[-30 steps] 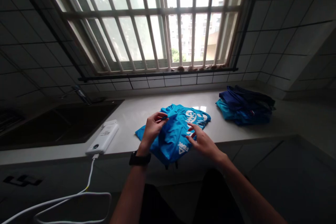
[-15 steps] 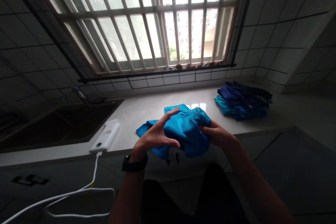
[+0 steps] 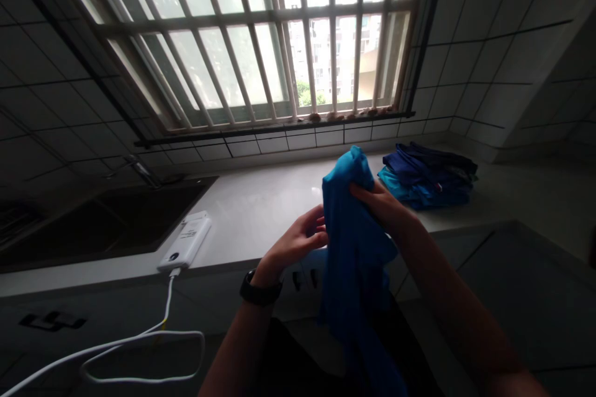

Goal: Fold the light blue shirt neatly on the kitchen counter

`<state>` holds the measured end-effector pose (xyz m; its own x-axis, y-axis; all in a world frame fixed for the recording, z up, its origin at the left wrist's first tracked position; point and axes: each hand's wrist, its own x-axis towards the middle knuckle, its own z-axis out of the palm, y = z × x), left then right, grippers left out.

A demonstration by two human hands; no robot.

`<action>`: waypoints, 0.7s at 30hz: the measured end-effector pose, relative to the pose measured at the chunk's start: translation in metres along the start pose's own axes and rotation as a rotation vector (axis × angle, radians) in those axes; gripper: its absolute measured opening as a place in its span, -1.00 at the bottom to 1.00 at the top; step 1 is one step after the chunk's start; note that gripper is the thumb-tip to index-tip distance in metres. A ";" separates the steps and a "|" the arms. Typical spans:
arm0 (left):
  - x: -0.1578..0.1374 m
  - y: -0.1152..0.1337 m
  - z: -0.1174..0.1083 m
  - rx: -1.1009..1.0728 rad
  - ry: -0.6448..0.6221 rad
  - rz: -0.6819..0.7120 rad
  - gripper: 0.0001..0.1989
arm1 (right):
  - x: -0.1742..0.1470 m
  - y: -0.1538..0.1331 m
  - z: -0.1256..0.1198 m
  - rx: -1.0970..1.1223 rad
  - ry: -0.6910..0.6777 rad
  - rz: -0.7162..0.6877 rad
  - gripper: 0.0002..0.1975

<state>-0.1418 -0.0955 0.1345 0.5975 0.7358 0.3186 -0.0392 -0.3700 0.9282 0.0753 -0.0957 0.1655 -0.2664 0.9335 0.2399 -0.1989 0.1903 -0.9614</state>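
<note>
A bright blue garment [image 3: 349, 229] hangs in loose folds in front of the counter, its lower part dropping toward my lap. My right hand [image 3: 382, 205] grips it near the top right, the thumb lying over the fabric and the other fingers hidden. At the garment's left edge is my left hand [image 3: 298, 242], thumb and fingers apart and bent toward the cloth; whether the fingertips touch it I cannot tell. A black band circles my left wrist. What kind of garment it is does not show clearly.
Folded dark blue and turquoise clothes [image 3: 426, 177] are piled on the white counter [image 3: 261, 198] at right. A white power bank [image 3: 186, 242] with a cable [image 3: 167, 304] lies by the dark sink [image 3: 107, 223] and its faucet [image 3: 144, 170]. Behind is a barred window [image 3: 261, 37].
My right hand has raised the garment off the counter, so it now hangs down. My left hand has come away from above the cloth to its left edge.
</note>
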 end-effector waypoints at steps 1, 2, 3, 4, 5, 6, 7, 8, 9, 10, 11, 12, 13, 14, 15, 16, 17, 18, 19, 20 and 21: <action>0.002 0.000 0.002 0.000 0.061 -0.006 -0.49 | 0.002 0.000 0.003 -0.049 -0.014 -0.008 -0.55; 0.003 0.001 0.003 0.011 0.118 -0.008 -0.50 | 0.004 -0.001 0.005 -0.104 -0.016 -0.027 -0.57; 0.004 0.002 0.003 0.029 0.179 0.003 -0.51 | 0.007 -0.002 0.005 -0.172 -0.008 -0.057 -0.59; 0.006 0.004 0.001 0.048 0.250 0.024 -0.51 | 0.010 -0.004 0.004 -0.262 0.002 -0.097 -0.61; 0.006 0.006 -0.002 0.071 0.330 0.049 -0.50 | 0.013 -0.006 0.001 -0.364 0.018 -0.136 -0.61; 0.007 0.009 -0.007 0.101 0.413 0.074 -0.49 | 0.015 -0.010 -0.003 -0.472 0.037 -0.170 -0.59; 0.007 0.011 -0.011 0.140 0.494 0.093 -0.47 | 0.017 -0.013 -0.008 -0.579 0.041 -0.186 -0.56; 0.008 0.014 -0.016 0.185 0.564 0.106 -0.46 | 0.018 -0.017 -0.013 -0.674 0.021 -0.183 -0.54; 0.008 0.017 -0.020 0.229 0.619 0.114 -0.46 | 0.019 -0.020 -0.018 -0.749 -0.026 -0.163 -0.53; 0.009 0.019 -0.023 0.267 0.655 0.117 -0.46 | 0.019 -0.022 -0.022 -0.805 -0.093 -0.135 -0.54; 0.010 0.021 -0.025 0.298 0.676 0.117 -0.47 | 0.020 -0.024 -0.025 -0.846 -0.166 -0.112 -0.57; 0.012 0.023 -0.027 0.320 0.692 0.115 -0.48 | 0.020 -0.024 -0.027 -0.880 -0.217 -0.105 -0.61; 0.013 0.023 -0.028 0.335 0.704 0.111 -0.49 | 0.022 -0.023 -0.029 -0.911 -0.227 -0.120 -0.65; 0.014 0.023 -0.030 0.343 0.719 0.106 -0.51 | 0.023 -0.021 -0.030 -0.936 -0.176 -0.159 -0.68; 0.016 0.022 -0.031 0.346 0.732 0.098 -0.52 | 0.026 -0.017 -0.031 -0.948 -0.077 -0.208 -0.69; 0.016 0.020 -0.033 0.343 0.744 0.085 -0.54 | 0.028 -0.012 -0.031 -0.937 0.046 -0.254 -0.69; 0.017 0.017 -0.035 0.337 0.760 0.069 -0.55 | 0.031 -0.007 -0.031 -0.901 0.161 -0.283 -0.67; 0.017 0.015 -0.038 0.334 0.778 0.049 -0.56 | 0.033 -0.001 -0.031 -0.843 0.237 -0.288 -0.63; 0.017 0.012 -0.041 0.340 0.795 0.026 -0.56 | 0.034 0.004 -0.031 -0.770 0.264 -0.271 -0.60; 0.017 0.010 -0.044 0.359 0.804 -0.002 -0.56 | 0.035 0.007 -0.030 -0.686 0.243 -0.236 -0.56; 0.015 0.009 -0.047 0.390 0.798 -0.036 -0.56 | 0.035 0.010 -0.027 -0.595 0.192 -0.189 -0.54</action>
<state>-0.1702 -0.0610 0.1568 -0.1485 0.8730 0.4647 0.3314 -0.3988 0.8551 0.0900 -0.0530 0.1609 -0.0941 0.8947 0.4366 0.3451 0.4407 -0.8287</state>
